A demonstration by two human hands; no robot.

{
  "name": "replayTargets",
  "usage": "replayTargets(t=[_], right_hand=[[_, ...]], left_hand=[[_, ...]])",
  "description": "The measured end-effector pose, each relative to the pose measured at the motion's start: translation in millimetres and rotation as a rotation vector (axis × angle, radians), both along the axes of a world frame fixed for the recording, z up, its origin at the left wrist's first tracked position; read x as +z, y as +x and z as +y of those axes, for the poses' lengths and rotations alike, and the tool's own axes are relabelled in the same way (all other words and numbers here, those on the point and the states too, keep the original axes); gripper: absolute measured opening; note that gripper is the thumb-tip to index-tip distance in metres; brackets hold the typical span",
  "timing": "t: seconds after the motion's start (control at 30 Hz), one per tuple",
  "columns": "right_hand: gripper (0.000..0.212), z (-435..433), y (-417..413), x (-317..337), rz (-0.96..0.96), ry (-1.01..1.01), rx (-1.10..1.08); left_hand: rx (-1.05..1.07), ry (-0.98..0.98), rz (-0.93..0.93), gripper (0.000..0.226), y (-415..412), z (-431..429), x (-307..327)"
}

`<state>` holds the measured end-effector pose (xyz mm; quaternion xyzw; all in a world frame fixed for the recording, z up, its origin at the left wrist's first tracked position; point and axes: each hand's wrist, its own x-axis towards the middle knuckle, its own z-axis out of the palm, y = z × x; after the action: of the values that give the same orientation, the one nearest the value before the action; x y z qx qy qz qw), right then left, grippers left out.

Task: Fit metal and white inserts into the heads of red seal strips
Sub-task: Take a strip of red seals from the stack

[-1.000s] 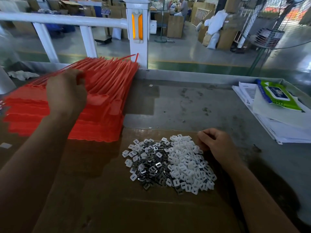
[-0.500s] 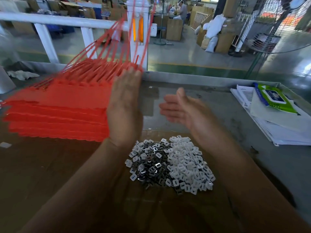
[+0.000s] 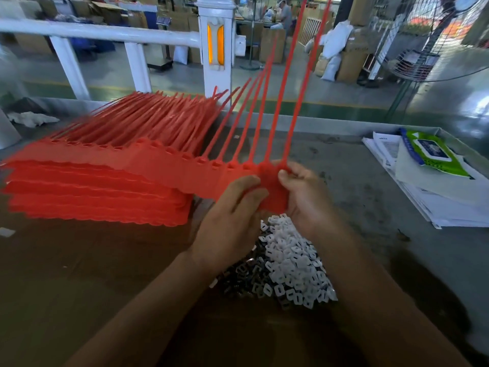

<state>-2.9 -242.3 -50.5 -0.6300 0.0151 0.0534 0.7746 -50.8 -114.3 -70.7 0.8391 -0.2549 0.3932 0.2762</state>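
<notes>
The left hand (image 3: 232, 218) and right hand (image 3: 304, 200) each pinch the near end of a joined row of red plastic seal strips (image 3: 272, 192), whose thin tails rise away from the hands. Under the hands lie white plastic inserts (image 3: 293, 260) and grey metal inserts (image 3: 238, 280). To the hands' left is a stack of red strips (image 3: 92, 200).

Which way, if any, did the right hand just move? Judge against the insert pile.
Yes. The right hand left the right edge of the white-and-metal insert pile for its far side, gripping red seal strips.
</notes>
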Motion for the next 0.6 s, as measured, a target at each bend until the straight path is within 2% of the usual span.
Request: replayTargets(t=[0.07,0.13,0.2,0.33,0.47,0.6], right_hand=[[0.026,-17.3,7.0,0.4,0.019,0.025,-0.085],[0.029,-39.1,13.4,1.2,0.013,0.032,-0.132],[0.029,-57.7,18.8,-1.2,-0.001,-0.011,-0.157],[0.030,-73.6,26.3,-16.8,0.016,-0.104,-0.180],[0.029,-88.3,34.5,-28.3,0.010,-0.269,-0.260],[0.026,-98.7,41.0,-44.9,0.025,-0.372,-0.265]], left_hand=[[0.138,0.097,0.065,0.026,9.8,14.4,-8.0],[0.318,0.243,0.093,0.032,19.1,35.5,-15.0],[0.392,0.313,0.164,0.042,22.7,47.6,-17.0],[0.317,0.366,0.255,0.050,21.5,47.0,-25.6],[0.225,0.345,0.423,0.047,24.1,36.3,-29.1],[0.169,0.385,0.454,0.050,30.3,34.4,-35.8]])
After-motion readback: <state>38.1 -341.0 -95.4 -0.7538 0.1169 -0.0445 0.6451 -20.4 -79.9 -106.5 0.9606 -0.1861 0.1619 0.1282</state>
